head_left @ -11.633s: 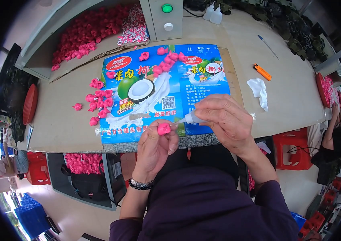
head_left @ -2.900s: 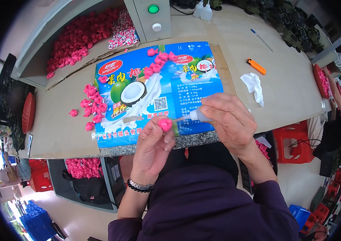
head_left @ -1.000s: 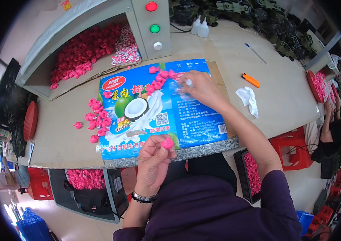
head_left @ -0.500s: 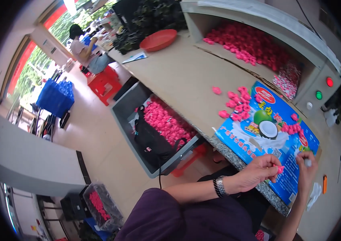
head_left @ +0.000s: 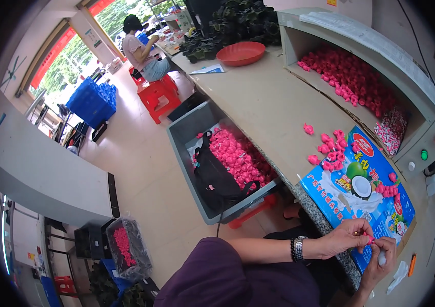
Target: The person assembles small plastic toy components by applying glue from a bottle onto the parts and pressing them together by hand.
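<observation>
My left hand (head_left: pixel 348 238), with a metal watch (head_left: pixel 298 249) on its wrist, pinches a small pink moulded piece (head_left: pixel 370 239) between thumb and fingertips. My right hand (head_left: pixel 381 263) meets it there, fingertips close against the piece. A small whitish rounded object (head_left: pixel 382 259) is held in the right hand; its kind is not clear. Both hands are over the near end of a blue printed cardboard sheet (head_left: pixel 325 192). On and beside the sheet lie loose pink pieces (head_left: pixel 334 151), with a second group (head_left: pixel 389 190) nearer its right edge.
A grey box-like cabinet (head_left: pixel 417 102) with red and green lights holds many pink pieces. Left of the table, a grey bin (head_left: pixel 189 179) contains more, with a black bag (head_left: pixel 217 176). An orange-handled tool (head_left: pixel 412 265) lies at right. Farther back are a red dish (head_left: pixel 240 53) and a seated person (head_left: pixel 143 56).
My right hand has come over to the left hand, and their fingertips now meet at the pink piece. The whole view has shifted, so the table appears farther right and lower.
</observation>
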Demonstrator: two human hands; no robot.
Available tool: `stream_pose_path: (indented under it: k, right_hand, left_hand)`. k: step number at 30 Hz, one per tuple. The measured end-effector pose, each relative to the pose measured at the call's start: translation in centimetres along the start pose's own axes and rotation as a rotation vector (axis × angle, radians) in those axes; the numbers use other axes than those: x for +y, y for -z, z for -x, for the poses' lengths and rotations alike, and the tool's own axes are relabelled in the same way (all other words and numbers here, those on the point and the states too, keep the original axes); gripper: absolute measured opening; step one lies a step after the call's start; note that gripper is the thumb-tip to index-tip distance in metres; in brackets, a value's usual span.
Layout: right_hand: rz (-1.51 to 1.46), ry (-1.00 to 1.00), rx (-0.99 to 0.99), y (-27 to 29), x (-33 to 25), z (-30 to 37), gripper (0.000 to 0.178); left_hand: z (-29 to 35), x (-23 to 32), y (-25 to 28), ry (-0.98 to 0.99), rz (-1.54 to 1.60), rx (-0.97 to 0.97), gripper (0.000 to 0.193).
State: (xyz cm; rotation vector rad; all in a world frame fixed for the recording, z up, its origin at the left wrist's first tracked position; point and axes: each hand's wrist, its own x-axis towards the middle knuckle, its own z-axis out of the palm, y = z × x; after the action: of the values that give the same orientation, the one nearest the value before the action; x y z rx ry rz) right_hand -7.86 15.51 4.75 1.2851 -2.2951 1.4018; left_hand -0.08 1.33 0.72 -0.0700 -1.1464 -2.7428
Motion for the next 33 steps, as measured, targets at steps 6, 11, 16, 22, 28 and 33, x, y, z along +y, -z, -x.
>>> stream_pose_path:
  k: [6, 11, 16, 22, 28, 33]
  right_hand:
    - [-0.046, -0.026, 0.024, -0.2, -0.2, -0.2, 0.011]
    - [-0.05, 0.01, -0.044, -0.1, -0.1, -0.6, 0.012]
    - [-0.007, 0.07, -0.044, -0.5, -0.5, -0.5, 0.014]
    - [-0.01, 0.085, -0.045, -0.3, -0.2, -0.3, 0.015]
    - [-0.207, -0.073, -0.01, 0.3, 0.6, 0.3, 0.012]
    - [-0.259, -0.13, -0.063, -2.0, -0.1, -1.5, 0.009]
  left_hand:
    - [0.0, 0.4, 0.0, -0.049, -0.006, 0.014, 0.019]
    - [0.1, 0.9, 0.6, -0.031, -0.036, 0.0, 0.024]
    - [0.1, 1.6, 0.8, -0.01, -0.131, -0.021, 0.025]
    - [0.2, 0.9, 0.5, -0.048, -0.08, -0.021, 0.021]
    - [0.1, 1.6, 0.1, 0.02, -0.19, -0.043, 0.01]
    - [0.8, 2.9, 1.6, 0.09, -0.061, 0.089, 0.011]
